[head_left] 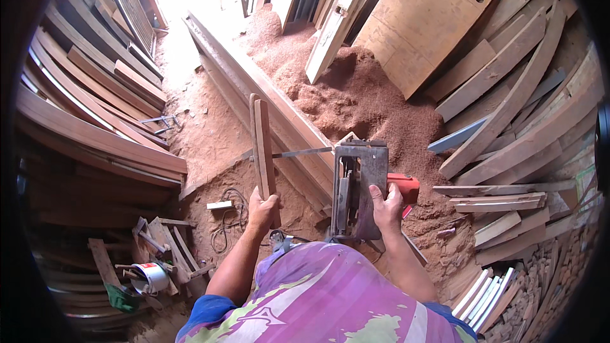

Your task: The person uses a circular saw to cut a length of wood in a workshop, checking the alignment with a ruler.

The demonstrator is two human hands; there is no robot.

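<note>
In the head view my left hand [262, 208] is closed round the lower end of two narrow wooden strips [262, 133] held together upright. My right hand [386, 209] is closed on a power tool with a dark metal base plate [366, 159] facing up and a red housing [403, 187] at its right, thumb lying on the plate. A thin metal bar [295, 152] runs left from the tool toward the strips. Beyond both hands a long timber beam [267, 105] lies diagonally on the dusty floor. A looped black cord [222, 228] lies below left of the strips.
Stacked boards [101, 127] line the left wall, planks [508, 101] the right. A large panel [432, 19] leans at the back above a heap of wood shavings [400, 127]. A white bucket [150, 278] and offcuts sit lower left; a small white block [220, 205] lies near the cord.
</note>
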